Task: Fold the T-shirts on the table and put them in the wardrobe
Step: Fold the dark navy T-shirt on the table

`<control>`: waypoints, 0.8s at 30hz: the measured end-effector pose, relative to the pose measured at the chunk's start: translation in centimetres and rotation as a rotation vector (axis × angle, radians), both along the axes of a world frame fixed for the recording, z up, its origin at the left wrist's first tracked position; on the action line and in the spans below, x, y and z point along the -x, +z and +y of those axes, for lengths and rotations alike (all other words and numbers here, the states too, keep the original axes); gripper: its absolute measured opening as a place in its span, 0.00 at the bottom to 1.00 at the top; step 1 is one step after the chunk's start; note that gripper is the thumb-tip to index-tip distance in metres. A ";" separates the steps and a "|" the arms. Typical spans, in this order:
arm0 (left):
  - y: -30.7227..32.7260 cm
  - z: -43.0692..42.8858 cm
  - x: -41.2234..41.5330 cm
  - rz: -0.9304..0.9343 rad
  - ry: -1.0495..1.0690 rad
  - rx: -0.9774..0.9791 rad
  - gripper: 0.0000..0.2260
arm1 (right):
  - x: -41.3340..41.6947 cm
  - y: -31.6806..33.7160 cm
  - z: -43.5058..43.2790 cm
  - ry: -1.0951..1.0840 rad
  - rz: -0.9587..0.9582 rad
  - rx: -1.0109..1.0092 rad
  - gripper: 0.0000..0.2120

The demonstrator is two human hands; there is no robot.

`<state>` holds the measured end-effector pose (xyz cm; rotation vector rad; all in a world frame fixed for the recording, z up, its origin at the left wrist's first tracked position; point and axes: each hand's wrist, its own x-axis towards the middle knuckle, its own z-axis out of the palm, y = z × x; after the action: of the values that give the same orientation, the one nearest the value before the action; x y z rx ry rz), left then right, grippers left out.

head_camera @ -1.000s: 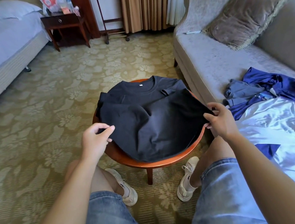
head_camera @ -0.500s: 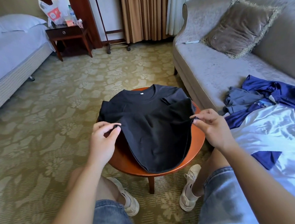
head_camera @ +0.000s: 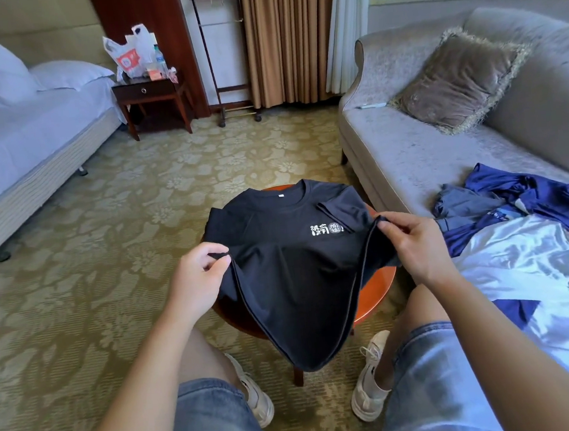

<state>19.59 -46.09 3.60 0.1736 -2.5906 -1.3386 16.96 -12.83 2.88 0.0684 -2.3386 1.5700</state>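
Forearms reach forward over the knees. The left hand point(head_camera: 201, 277) and right hand point(head_camera: 413, 245) hover above the desk point(head_camera: 382, 287), each grip pinching the raised hem of the black T-shirt point(head_camera: 292, 283) between thumb and fingers. Its collar lies at the desk's far side; slack cloth droops past the near rim. The sofa point(head_camera: 408, 156) stands just right of the desk; carpet point(head_camera: 107, 248) stretches away left.
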 end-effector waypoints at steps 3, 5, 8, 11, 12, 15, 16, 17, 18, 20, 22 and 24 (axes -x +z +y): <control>0.8 -0.4 -1.2 -0.011 -0.010 0.022 0.04 | -0.9 0.6 0.4 0.012 -0.044 -0.027 0.09; 1.3 -0.5 -2.1 -0.009 -0.012 0.037 0.04 | -1.6 0.9 0.8 0.004 -0.043 -0.096 0.08; 2.1 -0.7 -3.2 -0.006 -0.011 0.050 0.04 | -2.6 1.8 1.4 0.001 -0.066 -0.191 0.08; 2.7 -0.8 -4.3 -0.021 -0.010 0.054 0.05 | -3.8 2.9 1.9 0.014 -0.084 -0.239 0.08; 2.8 -0.8 -4.6 -0.030 -0.013 0.059 0.05 | -4.0 3.2 2.1 0.015 -0.092 -0.251 0.07; 3.2 -1.0 -5.2 -0.060 -0.030 0.076 0.07 | -4.3 3.9 3.0 0.035 -0.149 -0.303 0.08; 3.2 -1.1 -5.2 -0.066 -0.033 0.077 0.07 | -4.2 4.0 3.3 0.046 -0.169 -0.314 0.09; 3.3 -1.3 -5.1 -0.067 -0.030 0.070 0.07 | -4.0 4.1 3.6 0.047 -0.187 -0.318 0.10; 3.5 -1.4 -4.8 -0.060 -0.018 0.058 0.06 | -3.7 4.1 3.9 0.035 -0.191 -0.319 0.10; 3.6 -2.0 -3.7 -0.024 0.035 0.033 0.06 | -2.6 4.0 4.5 -0.033 -0.172 -0.319 0.07; 3.5 -2.6 -2.0 0.015 0.132 0.010 0.05 | -1.0 3.7 5.0 -0.139 -0.151 -0.304 0.08; 3.2 -3.1 0.0 0.036 0.260 -0.012 0.04 | 0.9 3.4 5.3 -0.241 -0.155 -0.296 0.09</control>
<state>19.57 -49.20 6.80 0.4655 -2.4298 -1.2508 16.07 -7.57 6.25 -0.2664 -2.5693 1.1454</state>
